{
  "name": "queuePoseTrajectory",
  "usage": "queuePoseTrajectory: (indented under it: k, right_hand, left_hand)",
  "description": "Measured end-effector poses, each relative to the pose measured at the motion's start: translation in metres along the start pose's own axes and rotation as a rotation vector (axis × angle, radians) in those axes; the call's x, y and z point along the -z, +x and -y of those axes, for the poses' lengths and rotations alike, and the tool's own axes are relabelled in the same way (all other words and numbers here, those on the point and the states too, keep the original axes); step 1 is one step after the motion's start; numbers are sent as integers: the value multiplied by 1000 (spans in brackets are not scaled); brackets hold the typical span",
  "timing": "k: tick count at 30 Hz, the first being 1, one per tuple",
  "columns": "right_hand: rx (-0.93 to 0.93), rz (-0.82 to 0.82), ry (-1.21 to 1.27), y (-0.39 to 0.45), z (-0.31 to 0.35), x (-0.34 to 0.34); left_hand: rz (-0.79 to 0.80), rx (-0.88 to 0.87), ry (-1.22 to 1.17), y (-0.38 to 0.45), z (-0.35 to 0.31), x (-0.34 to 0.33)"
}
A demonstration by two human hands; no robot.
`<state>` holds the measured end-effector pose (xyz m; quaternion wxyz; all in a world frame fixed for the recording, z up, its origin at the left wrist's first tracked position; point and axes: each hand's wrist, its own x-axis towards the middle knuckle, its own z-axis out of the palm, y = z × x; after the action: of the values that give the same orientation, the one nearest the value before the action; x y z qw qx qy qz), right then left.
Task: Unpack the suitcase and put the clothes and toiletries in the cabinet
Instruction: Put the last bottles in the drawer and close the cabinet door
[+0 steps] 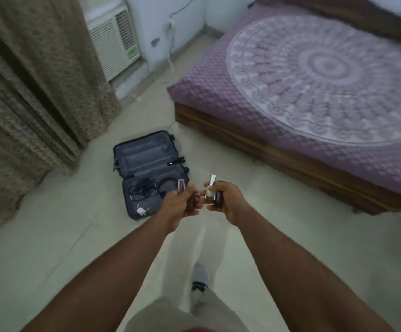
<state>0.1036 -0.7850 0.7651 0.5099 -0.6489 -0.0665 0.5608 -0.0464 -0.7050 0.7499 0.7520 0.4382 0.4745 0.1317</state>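
Left hand [182, 204] curled round pink tube [181, 185], right hand [227, 200] gripping silver-capped bottle [210, 188] and dark red bottle [218, 198], above open suitcase [146, 173]

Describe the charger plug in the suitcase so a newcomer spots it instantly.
Start at the open suitcase on the floor between curtain and bed. In its near half, past the tangle of black cables, look to the near left corner. The plug is the only white item there.

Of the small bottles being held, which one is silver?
The silver bottle, upper one in the right hand. The bottle below it is dark red; the left hand holds a pink one.
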Motion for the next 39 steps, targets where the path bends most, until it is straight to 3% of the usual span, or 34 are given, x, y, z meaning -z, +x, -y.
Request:
queuePoseTrajectory:
  k: [11,25,33,39]
  right_hand:
    - [149,-379,458,-250,-171,91]
    - [306,-995,813,-621,-436,242]
    - [303,-1252,954,-806,-582,311]
    - [304,-1383,1148,-870,-655,351]
  left_hand:
    - [570,103,210,-169,112,-88]
    - [1252,225,615,-446,351,-317]
    - [1477,336,759,-614,508,-429]
    - [1573,369,943,-693,584,-494]
